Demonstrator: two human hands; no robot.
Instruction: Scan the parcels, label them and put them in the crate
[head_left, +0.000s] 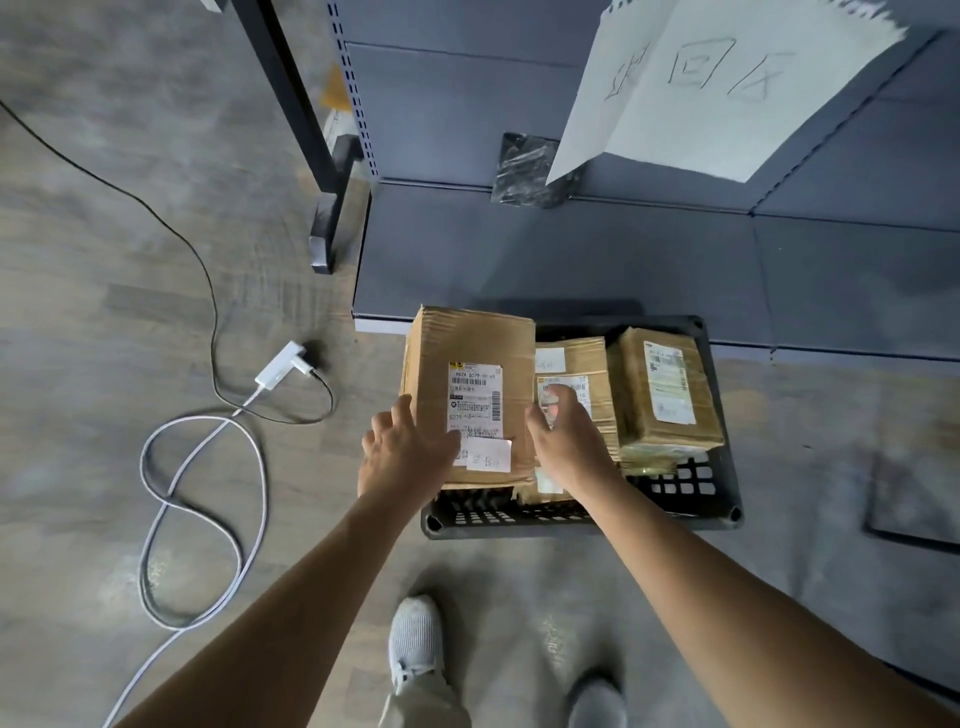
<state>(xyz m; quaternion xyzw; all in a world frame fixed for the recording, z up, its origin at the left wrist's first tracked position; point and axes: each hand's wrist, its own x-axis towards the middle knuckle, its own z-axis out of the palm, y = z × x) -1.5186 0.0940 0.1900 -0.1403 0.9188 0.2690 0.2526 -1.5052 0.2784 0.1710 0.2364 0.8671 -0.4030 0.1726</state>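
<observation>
A tall cardboard parcel (470, 353) with a white shipping label and a small handwritten sticker stands in the left part of the black crate (691, 480) on the floor. My left hand (402, 452) lies against the parcel's left near edge with fingers spread. My right hand (563, 431) is at the parcel's right side, fingers relaxed; whether it touches the box I cannot tell. Two more labelled cardboard parcels sit in the crate: one in the middle (576, 364), one at the right (667, 387).
A grey metal shelf (571, 260) runs behind the crate, with a white handwritten paper sign (727, 88) and a black wrapped packet (524, 169) on it. A white charger (283, 366) and looped cables lie on the floor to the left. My shoes (415, 644) are below.
</observation>
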